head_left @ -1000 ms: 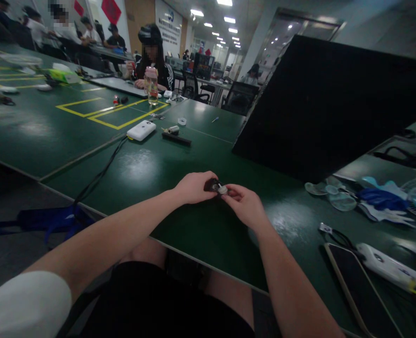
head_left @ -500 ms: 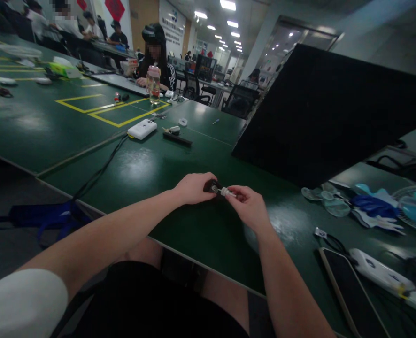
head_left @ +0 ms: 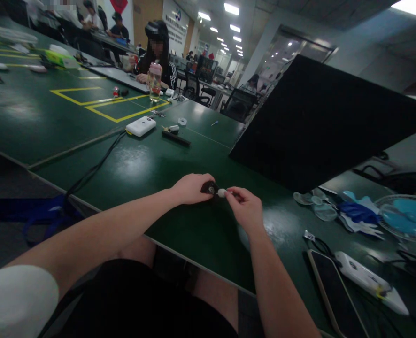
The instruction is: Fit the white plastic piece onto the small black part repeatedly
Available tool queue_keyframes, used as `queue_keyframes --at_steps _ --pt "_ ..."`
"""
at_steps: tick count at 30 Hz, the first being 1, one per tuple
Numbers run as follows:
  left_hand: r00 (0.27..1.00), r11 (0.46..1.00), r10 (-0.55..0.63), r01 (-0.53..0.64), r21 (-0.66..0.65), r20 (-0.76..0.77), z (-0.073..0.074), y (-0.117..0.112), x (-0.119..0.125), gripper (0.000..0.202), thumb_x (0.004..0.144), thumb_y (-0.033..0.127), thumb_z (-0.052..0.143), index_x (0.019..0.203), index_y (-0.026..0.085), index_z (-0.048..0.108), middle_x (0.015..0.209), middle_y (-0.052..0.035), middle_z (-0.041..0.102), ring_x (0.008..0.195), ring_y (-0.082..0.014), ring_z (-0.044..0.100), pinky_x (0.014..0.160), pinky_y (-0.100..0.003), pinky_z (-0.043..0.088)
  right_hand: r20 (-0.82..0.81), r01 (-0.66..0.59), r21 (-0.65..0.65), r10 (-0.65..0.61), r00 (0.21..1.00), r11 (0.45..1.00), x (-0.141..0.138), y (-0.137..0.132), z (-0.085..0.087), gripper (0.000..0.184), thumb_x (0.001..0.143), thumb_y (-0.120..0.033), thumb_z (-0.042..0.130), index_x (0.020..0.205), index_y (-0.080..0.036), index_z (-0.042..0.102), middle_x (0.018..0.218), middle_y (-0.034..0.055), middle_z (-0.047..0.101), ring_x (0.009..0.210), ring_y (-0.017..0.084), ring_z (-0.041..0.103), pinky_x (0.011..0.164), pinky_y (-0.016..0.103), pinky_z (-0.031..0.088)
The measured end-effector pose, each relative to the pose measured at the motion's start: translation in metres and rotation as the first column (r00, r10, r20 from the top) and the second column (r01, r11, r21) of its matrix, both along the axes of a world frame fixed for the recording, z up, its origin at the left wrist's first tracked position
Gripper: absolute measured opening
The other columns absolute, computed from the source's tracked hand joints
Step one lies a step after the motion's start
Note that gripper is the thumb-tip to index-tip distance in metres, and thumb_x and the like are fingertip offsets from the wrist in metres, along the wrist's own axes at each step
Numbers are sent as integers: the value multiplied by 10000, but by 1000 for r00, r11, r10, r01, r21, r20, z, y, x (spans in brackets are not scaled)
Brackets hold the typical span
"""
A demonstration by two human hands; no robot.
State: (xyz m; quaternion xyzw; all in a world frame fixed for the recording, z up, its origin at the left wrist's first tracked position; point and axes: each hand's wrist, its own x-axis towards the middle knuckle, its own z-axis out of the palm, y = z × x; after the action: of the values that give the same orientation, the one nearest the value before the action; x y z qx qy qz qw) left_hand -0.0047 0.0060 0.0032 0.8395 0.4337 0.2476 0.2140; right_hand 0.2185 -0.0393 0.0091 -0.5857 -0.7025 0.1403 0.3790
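Both forearms reach forward, left hand [head_left: 190,188] curled closed, right hand [head_left: 242,206] pinching at fingertips, nearly touching.

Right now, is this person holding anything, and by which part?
Yes. The left hand wraps around a small black part, its end poking out. The right hand pinches a small white piece by its far end, at the black part's tip.

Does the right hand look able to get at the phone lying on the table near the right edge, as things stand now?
Probably yes, but not freely: the right hand pinches a small white part against the black piece in the left hand. The phone lies on that side of the green table, with nothing between.
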Motion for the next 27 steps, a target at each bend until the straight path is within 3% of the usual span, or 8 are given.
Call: queue_keyframes --at_steps 4,14,20,24,27 --pt "1000 1000 -5 5 -5 3 0 0 0 421 843 417 676 1230 259 622 1102 -34 734 970 -229 698 821 -340 538 -63 30 -34 -32 998 999 1 2 -5 314 865 -479 679 984 -205 773 852 70 744 683 195 637 607 324 494" --pt "999 999 -44 44 -7 11 -1 1 -1 501 843 503 676 1284 274 611 1091 -21 736 934 -217 702 789 -334 531 22 -13 -56 14 1000 998 -4 -1 -5 321 875 -523 671 900 -216 763 768 57 713 631 188 605 567 313 460" --pt "998 998 -70 70 -8 5 -2 3 -1 523 839 533 676 1292 282 603 1120 -25 729 975 -221 698 826 -345 528 84 36 -116 -26 996 993 -1 4 -8 358 855 -570 682 797 -219 724 704 35 685 585 177 574 527 298 407" --pt "997 997 -80 80 -9 14 -3 3 0 498 838 492 685 1278 270 611 1141 -30 724 996 -224 689 854 -354 531 132 54 -149 -35 991 987 0 4 -6 465 887 -636 608 712 -216 705 640 28 658 564 175 557 525 300 374" --pt "997 997 -74 73 16 32 -6 5 1 481 826 472 699 1251 256 634 1163 -43 710 1043 -236 672 912 -380 532 79 39 -165 -26 997 986 3 4 -3 587 932 -706 477 726 -208 708 655 35 662 578 174 567 540 298 379"
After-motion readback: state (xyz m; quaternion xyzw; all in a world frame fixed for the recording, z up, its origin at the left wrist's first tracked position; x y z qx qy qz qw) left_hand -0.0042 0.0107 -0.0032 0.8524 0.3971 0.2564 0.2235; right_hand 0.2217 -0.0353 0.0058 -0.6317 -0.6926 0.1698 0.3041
